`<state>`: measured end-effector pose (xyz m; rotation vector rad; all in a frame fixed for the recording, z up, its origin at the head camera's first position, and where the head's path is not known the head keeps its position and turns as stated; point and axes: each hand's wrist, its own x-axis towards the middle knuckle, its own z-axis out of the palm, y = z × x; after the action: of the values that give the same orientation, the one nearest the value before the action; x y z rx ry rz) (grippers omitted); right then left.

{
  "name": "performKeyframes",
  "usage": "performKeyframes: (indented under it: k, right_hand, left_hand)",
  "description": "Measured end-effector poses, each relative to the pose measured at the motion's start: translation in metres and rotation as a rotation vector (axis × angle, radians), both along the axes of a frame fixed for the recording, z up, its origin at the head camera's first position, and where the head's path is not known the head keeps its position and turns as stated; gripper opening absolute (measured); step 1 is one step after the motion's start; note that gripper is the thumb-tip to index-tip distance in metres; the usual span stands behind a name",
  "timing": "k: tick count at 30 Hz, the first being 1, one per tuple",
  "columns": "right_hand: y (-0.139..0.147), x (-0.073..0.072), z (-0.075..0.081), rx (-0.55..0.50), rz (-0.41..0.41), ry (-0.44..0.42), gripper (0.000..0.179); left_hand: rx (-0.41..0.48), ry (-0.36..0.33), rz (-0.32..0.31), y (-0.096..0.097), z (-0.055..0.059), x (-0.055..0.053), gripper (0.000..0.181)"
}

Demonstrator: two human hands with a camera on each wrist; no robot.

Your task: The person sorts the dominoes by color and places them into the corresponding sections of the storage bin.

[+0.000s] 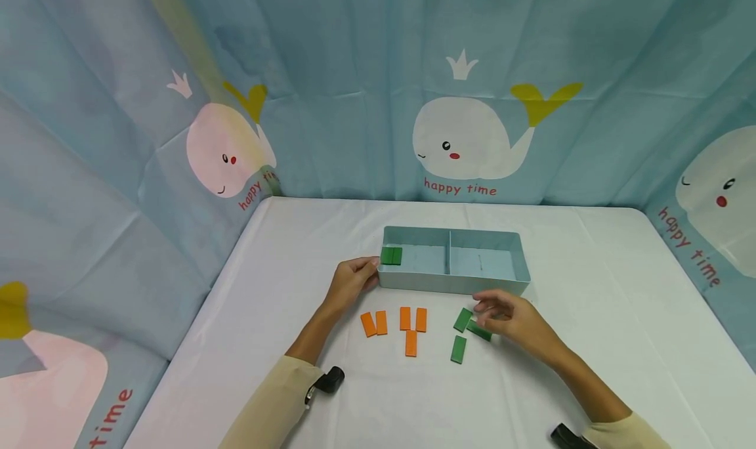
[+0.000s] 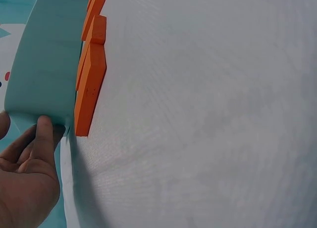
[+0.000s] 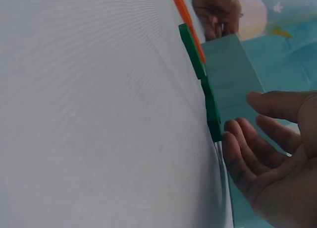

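Observation:
A grey-blue box (image 1: 449, 283) with two compartments sits on the table, and my left hand (image 1: 352, 281) holds its left end, fingertips at the end wall and thumb near the rim. Two green blocks (image 1: 391, 256) lie side by side against the left wall of its left compartment. My right hand (image 1: 514, 321) hovers near the box's front right, fingers loosely bent and nothing between them. Just below its fingertips are a green block (image 1: 479, 331) and another green block (image 1: 463, 320); a third green block (image 1: 458, 349) lies closer to me.
Several orange blocks (image 1: 411, 343) lie flat in front of the box, left of the loose green ones. A white cloth covers the table (image 1: 378, 409). Blue curtains (image 1: 348, 140) with whale prints hang along the back and sides. The box's right compartment (image 1: 481, 262) holds no blocks.

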<state>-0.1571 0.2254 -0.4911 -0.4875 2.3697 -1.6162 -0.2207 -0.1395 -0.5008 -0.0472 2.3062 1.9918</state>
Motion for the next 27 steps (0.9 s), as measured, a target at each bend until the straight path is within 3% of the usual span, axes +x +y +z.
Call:
performKeyframes:
  k: [15, 20, 27]
  right_hand:
    - [0.0019, 0.0071, -0.0029, 0.014, 0.026, -0.076, 0.052]
    - [0.0015, 0.0059, -0.0037, 0.045, 0.082, -0.057, 0.055]
    - [0.0005, 0.0051, -0.0047, 0.107, 0.099, -0.037, 0.059]
  left_hand:
    - [-0.002, 0.008, -0.005, -0.0011, -0.0002, 0.0010, 0.045]
    - [0.003, 0.003, 0.002, -0.0006, 0.0015, 0.0009, 0.042]
    - [0.008, -0.001, 0.007, 0.0006, 0.0012, 0.0012, 0.041]
